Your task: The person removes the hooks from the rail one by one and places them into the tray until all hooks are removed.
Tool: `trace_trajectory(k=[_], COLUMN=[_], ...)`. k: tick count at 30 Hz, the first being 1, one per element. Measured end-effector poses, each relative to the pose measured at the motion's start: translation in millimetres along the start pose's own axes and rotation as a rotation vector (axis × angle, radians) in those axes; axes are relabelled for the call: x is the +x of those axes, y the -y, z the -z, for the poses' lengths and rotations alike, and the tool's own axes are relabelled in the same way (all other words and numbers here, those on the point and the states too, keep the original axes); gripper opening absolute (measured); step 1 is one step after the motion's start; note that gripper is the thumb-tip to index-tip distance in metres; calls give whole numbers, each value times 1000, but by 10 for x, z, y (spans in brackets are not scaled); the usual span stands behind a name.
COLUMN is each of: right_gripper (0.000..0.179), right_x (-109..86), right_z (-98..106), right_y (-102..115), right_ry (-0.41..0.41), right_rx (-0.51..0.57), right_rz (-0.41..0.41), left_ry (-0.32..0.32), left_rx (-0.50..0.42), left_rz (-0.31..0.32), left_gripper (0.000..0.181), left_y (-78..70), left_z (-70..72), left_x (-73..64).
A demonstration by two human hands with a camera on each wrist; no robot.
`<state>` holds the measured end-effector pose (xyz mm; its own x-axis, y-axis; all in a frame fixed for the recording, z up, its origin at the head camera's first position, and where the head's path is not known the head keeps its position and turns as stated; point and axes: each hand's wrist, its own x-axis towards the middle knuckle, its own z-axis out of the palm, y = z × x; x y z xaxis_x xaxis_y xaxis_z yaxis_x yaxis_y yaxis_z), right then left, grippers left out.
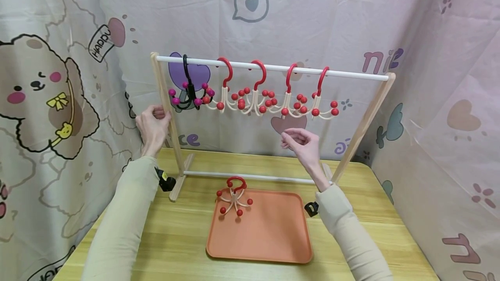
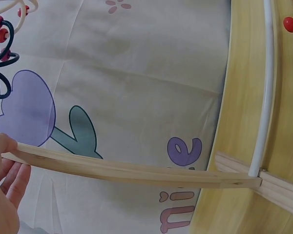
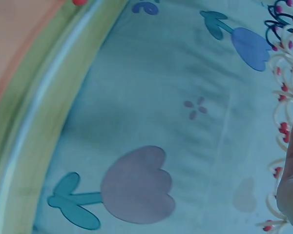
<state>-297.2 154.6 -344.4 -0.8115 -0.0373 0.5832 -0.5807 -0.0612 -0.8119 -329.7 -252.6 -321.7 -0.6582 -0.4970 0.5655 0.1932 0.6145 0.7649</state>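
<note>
My head feed takes in the whole pale printed curtain (image 1: 218, 25), while the wrist feeds give me only strips of it; below it spreads the wooden table (image 1: 172, 242), and on that stands the rack (image 1: 273, 68), whose right foot I see only partly behind the right arm; the orange tray (image 1: 265, 233) lies in front of the rack, just its edge reaching the wrist feeds; the left hand (image 1: 151, 125) pinches the left upright (image 1: 174, 138), and only the left wrist feed shows me the thumb on one face and fingers on the other; the right hand (image 1: 304, 144) hangs relaxed and empty below the hangers, its fingers loosely bent, though the right wrist feed catches it cropped at the edge and tinted blue; four cream hangers (image 1: 255, 98) with red hooks hang from the top rail, their arms overlapping so that I cannot separate every one, beside a black hanger (image 1: 191, 92) at the left end; a fifth cream hanger (image 1: 234, 198) rests on the tray's far left corner; I read "HAPPY" on the curtain's left; at the left upright, "ni" and "e" show around it in the left wrist feed, the letter between hidden.
</note>
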Motion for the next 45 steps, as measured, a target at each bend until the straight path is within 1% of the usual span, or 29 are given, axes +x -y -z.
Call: trace_trajectory(k=[7,12,16,20,28,30,36,40,45], right_gripper=[16,19,22,22,15,14,19,23,34], right_x=[87,140,183,247,423,480,668,777,862], right_z=[86,136,186,251,360,378,427,426,416], right_y=[204,327,429,534,731,777,833,825,790], right_ry=[-70,-109,-160,-211,-295,-312,-343,-348,-348], right_rx=[11,22,34,23,-34,-49,-185,-251,-345], right_rz=[104,154,187,218,263,253,177,132,85], left_ry=[28,30,29,32,58,60,68,72,82], left_rx=[-32,-19,-2,5,-4,-3,-1,-5,-10], left_rz=[28,39,33,28,31,35,40,36,43], left_gripper=[27,27,27,27,27,28,29,29,29], left_y=[0,-23,-31,-28,-35,-36,-30,-35,-40], left_z=[16,25,23,27,50,56,65,65,71], left_x=[-9,-6,-5,-1,17,20,25,18,13])
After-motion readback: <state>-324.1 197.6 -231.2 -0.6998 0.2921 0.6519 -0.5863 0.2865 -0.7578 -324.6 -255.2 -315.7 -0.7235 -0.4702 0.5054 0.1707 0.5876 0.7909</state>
